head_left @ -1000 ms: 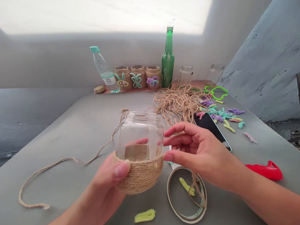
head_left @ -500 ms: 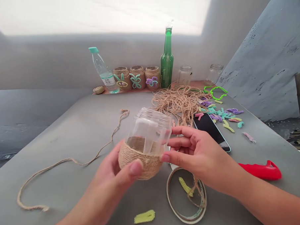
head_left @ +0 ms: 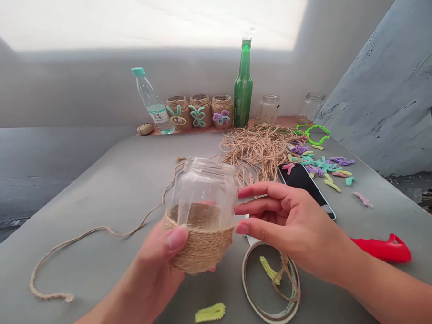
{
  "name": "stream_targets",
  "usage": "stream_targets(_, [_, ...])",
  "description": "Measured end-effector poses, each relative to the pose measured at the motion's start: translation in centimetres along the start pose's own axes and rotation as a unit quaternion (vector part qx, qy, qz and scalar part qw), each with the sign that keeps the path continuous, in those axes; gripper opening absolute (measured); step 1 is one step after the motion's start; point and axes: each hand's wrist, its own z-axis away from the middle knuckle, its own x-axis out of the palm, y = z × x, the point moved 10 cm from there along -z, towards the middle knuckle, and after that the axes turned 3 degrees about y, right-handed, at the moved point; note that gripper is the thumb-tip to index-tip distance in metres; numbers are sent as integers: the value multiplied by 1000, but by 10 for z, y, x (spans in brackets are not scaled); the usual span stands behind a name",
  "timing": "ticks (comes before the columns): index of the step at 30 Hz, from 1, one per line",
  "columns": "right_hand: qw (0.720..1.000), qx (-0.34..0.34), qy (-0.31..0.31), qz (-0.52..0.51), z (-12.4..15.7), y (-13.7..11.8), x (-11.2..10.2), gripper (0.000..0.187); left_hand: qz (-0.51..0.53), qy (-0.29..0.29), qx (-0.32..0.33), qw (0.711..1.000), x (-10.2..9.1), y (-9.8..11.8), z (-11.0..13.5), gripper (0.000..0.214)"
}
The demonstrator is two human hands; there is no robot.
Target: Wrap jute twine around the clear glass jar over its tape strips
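A clear glass jar [head_left: 202,195] is held upright above the grey table [head_left: 104,176]; its lower half is wrapped in jute twine. My left hand [head_left: 157,269] cups the wrapped bottom, thumb pressed on the twine. My right hand [head_left: 288,222] sits just right of the jar, fingers curled with the tips at the jar's side by the upper edge of the wrapping. A loose length of twine [head_left: 102,231] trails from behind the jar across the table to the left.
A tape roll [head_left: 271,284] with a yellow fuzzy piece lies under my right wrist. A phone [head_left: 306,185], red cutter [head_left: 387,248], twine pile [head_left: 259,147] and coloured fuzzy pieces [head_left: 319,164] lie right. Three wrapped jars [head_left: 198,111], bottles and empty jars line the back.
The jar was tilted to the right half a second ago and now stands upright again, turned in my left hand. My right hand stays by its side.
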Motion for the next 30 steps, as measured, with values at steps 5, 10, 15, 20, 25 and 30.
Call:
stream_targets(5, [999,-26,16,8,1,-1,-5,49,49,-51,-17,997,12,-2,5,44])
stream_targets(10, [992,25,-89,-89,3,10,13,63,36,-64,-46,996,15,-8,3,45])
stream_targets(15, [998,22,-45,-38,0,8,11,58,-53,50,15,997,-9,-2,-1,60])
stream_targets(20, [1000,20,-1,-3,4,9,6,69,-120,57,48,990,-8,3,2,67])
stream_targets(25, [1000,27,0,7,4,8,0,59,-16,-1,21,1000,-2,3,2,51])
stream_targets(30, [999,30,-23,1,1,5,4,49,35,2,-20,999,-2,0,4,50])
